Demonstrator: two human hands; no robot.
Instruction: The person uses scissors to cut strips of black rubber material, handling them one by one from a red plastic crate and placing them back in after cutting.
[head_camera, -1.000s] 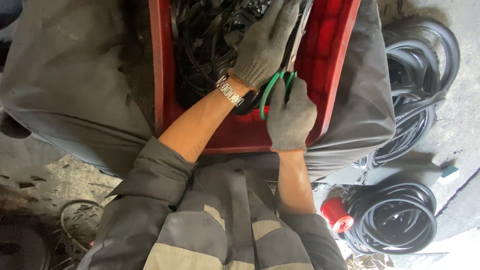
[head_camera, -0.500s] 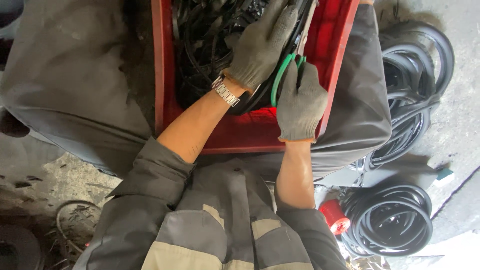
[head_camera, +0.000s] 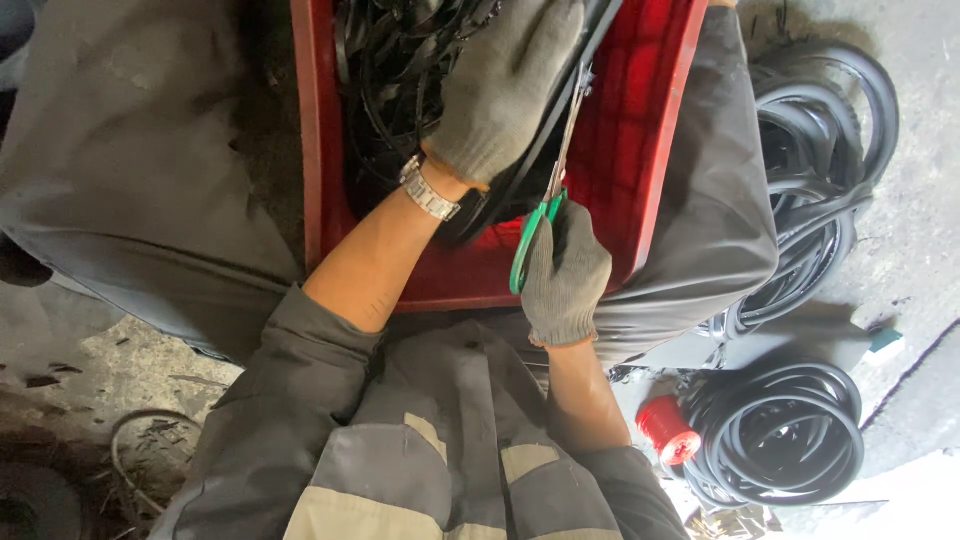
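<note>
right hand (head_camera: 565, 275): grip clamped on green-handled scissors (head_camera: 545, 215) | left hand (head_camera: 505, 85): clamped on black strip (head_camera: 520, 180) (over red crate (head_camera: 660, 150))

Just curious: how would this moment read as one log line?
left hand: holds black strip | right hand: green-handled scissors cutting | red crate

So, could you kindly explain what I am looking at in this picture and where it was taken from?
There is no machine here: a camera worn on a person's head looks down at their own gloved hands. The right hand has green-handled scissors in its grip. The left hand, a wristwatch on its wrist, presses on black rubber strips in a red plastic crate resting on the lap. Coils of black hose and a red cap lie on the concrete floor.
</note>
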